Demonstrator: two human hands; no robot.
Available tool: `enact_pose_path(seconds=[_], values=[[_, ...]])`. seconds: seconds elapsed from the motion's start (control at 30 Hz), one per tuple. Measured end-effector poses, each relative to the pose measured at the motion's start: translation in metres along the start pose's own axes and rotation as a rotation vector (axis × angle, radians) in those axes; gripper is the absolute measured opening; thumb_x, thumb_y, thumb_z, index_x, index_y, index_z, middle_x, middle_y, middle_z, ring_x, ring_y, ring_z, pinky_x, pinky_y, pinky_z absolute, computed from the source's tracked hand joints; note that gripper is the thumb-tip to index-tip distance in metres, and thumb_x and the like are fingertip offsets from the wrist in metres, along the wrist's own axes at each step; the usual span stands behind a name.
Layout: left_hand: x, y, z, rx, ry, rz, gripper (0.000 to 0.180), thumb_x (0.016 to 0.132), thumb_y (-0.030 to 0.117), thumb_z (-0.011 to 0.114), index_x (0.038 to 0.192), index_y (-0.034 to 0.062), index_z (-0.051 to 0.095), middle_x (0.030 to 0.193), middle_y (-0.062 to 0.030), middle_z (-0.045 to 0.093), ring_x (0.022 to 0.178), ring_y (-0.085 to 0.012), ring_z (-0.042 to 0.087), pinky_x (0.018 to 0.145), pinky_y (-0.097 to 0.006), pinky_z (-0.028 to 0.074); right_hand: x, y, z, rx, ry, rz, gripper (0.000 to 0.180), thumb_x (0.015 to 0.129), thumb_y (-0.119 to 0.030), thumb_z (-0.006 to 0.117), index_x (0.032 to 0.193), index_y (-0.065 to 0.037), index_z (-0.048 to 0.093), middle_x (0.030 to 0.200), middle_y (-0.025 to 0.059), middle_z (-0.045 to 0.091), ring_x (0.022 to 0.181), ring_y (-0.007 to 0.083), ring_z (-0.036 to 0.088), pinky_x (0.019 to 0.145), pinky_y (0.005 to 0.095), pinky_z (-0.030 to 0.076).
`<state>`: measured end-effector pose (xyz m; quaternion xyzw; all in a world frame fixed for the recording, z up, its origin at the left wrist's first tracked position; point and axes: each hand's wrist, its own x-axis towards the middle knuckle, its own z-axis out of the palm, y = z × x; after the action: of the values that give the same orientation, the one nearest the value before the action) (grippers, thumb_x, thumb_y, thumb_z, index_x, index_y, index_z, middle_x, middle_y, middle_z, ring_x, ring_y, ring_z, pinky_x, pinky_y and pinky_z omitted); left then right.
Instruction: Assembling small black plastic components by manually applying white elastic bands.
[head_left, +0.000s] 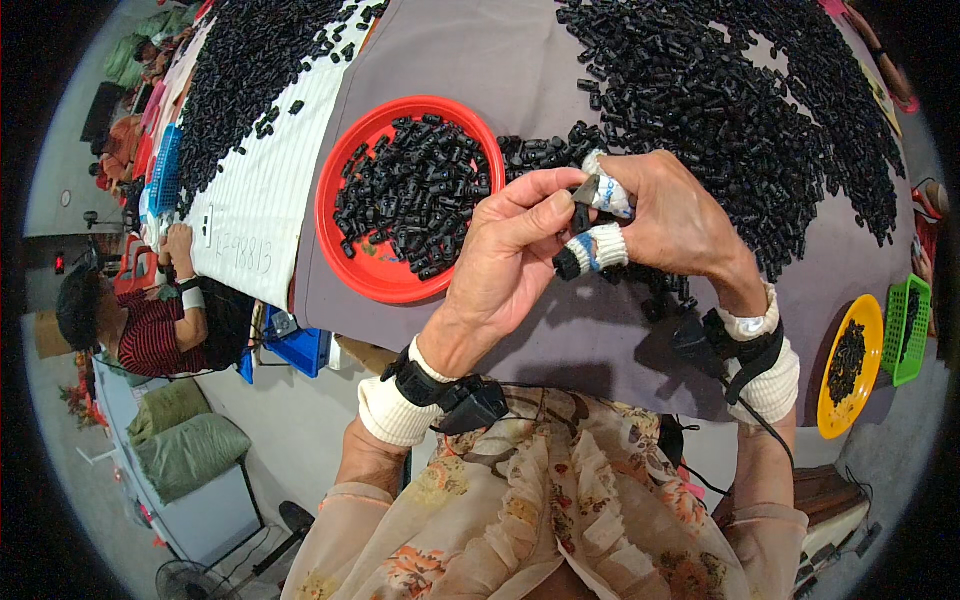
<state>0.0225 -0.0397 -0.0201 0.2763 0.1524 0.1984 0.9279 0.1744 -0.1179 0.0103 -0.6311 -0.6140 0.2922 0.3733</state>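
Grey-covered bench (480, 60) fills the top of view, white corrugated sheet (262, 190) over its left part. Pale grey floor (290, 440) below. Stuffed green sacks (185, 440) at lower left, floor fan (190, 580) near the bottom edge, blue crate (300, 350) under the bench edge. Even, bright light.

Counted what I could: 1 red round tray (345, 262), 1 yellow dish (868, 328), 1 green basket (913, 300), 2 big heaps of small black plastic parts (720, 110), way too many to count. 2 hands working, 2 wrist straps, 2 taped fingertips (606, 243).
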Motion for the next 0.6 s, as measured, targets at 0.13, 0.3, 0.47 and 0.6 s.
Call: enact_pose_path(seconds=[0.13,0.3,0.47,0.6], values=[[0.000,0.000,0.000,0.015,0.020,0.002,0.020,0.085,0.007,0.054,0.103,-0.0010,0.056,0.095,-0.0065,0.060,0.083,-0.0120,0.056,0.077,-0.026,0.046,-0.001,0.003,0.003,0.014,-0.001,0.041,0.031,0.062,-0.024,0.071,0.071,0.001,0.055,0.058,0.0138,0.055,0.049,0.0254,0.051,0.050,0.0349,0.041],[0.002,-0.002,-0.001,0.025,0.034,-0.001,0.020,0.085,0.007,0.055,0.103,-0.0011,0.056,0.094,-0.0062,0.060,0.083,-0.0116,0.056,0.077,-0.026,0.046,-0.003,0.007,0.007,0.023,0.019,0.039,0.032,0.063,-0.025,0.071,0.069,0.001,0.053,0.055,0.0145,0.053,0.046,0.0255,0.047,0.048,0.0351,0.039],[0.003,-0.002,-0.001,0.072,0.050,0.032,0.020,0.084,0.007,0.056,0.102,-0.0013,0.057,0.094,-0.0057,0.060,0.081,-0.0110,0.056,0.077,-0.026,0.046,-0.003,0.008,0.010,0.034,0.037,0.022,0.033,0.064,-0.025,0.070,0.067,0.001,0.052,0.054,0.0158,0.051,0.044,0.0264,0.046,0.047,0.0354,0.038],[0.003,-0.001,-0.001,0.145,0.077,0.044,0.020,0.084,0.007,0.056,0.102,-0.0010,0.057,0.092,-0.0053,0.060,0.081,-0.0104,0.056,0.075,-0.025,0.046,-0.004,0.007,0.010,-0.045,0.059,-0.006,0.031,0.064,-0.024,0.069,0.068,0.002,0.050,0.054,0.0169,0.050,0.046,0.0311,0.046,0.047,0.0357,0.038]])
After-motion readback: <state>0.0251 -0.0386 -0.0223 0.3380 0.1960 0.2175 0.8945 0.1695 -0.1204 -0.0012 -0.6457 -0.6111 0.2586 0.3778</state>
